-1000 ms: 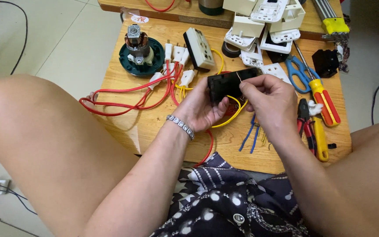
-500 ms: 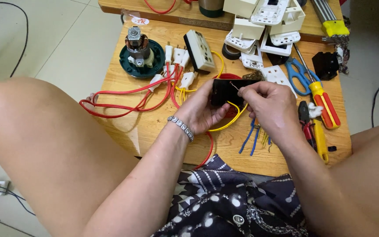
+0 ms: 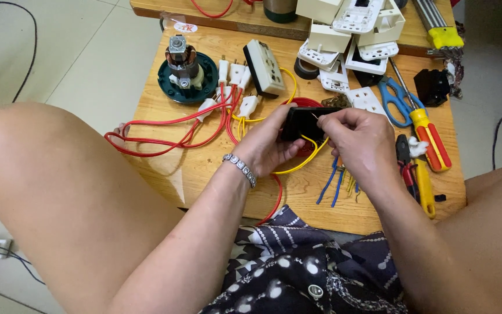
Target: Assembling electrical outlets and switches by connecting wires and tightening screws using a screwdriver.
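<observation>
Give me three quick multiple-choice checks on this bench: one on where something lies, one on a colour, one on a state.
1. Where does the motor stand?
A. at the table's far left, on a green base
B. beside the pliers
C. in the right hand

2. What colour is the wire that loops out under the black box?
A. blue
B. yellow
C. green

3. How is the black box held?
A. it lies loose on the table
B. in the left hand, with the right hand pinching at its edge
C. clamped in the scissors

Answers:
1 A, the motor sits on its round green base at the table's far left.
2 B, a yellow wire curves out below the box.
3 B, left fingers wrap the box while right fingertips pinch at its edge.
</observation>
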